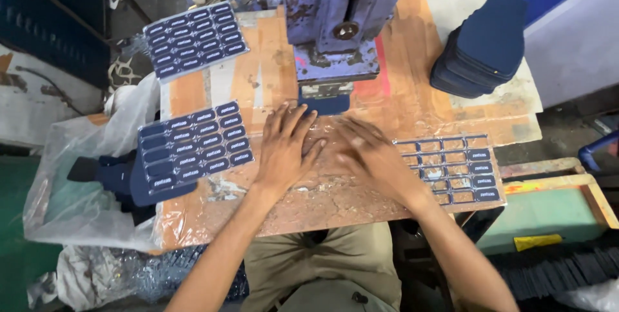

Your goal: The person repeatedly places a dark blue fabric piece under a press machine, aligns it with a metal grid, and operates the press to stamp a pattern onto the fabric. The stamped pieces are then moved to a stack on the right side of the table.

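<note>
Navy rubber label sheets lie about both hands on a worn, orange-stained worktop (271, 80); the left hand (284, 147) rests flat, palm down, fingers spread, its grip open and closed on nothing; the right hand (374, 157) lies just beside it, blurred, fingers spread over the board, its grip open too and holding nothing that I can make out. Touching the right hand's outer edge is a partly emptied label sheet (458, 167), most of its cells bare, a few labels left along its far side. Well to the left of the left hand sits a fuller label sheet (193, 144), overlapping dark blue fabric pieces (122, 180) on a clear plastic bag (77, 202). Beyond the fingertips stands a blue press (335, 15), a navy piece (325, 102) under its foot; further right, a stack of navy cut pieces (483, 44); far left, another label sheet (193, 38).
</note>
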